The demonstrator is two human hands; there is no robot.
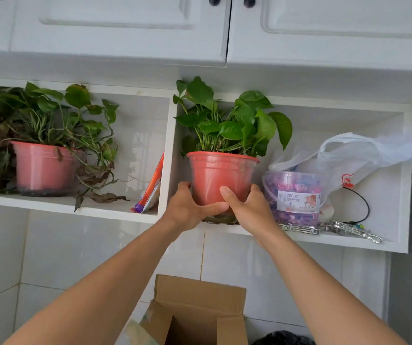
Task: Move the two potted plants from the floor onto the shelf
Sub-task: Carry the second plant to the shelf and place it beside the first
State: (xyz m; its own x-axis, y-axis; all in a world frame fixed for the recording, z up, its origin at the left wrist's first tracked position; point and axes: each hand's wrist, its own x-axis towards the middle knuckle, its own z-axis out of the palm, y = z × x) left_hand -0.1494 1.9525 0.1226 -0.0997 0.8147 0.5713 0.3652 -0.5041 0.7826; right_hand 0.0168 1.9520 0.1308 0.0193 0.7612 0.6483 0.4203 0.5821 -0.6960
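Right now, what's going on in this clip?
A person grips a red potted plant with both hands, the left hand and right hand wrapped low around the pot, at the front edge of the right shelf compartment, beside a clear tub. Whether it rests on the shelf is unclear. Another potted plant already stands in the left compartment.

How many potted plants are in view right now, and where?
2. One pot stands in the left shelf compartment. The other pot is at the right compartment's front edge, gripped by the left hand and right hand. None looks hidden.
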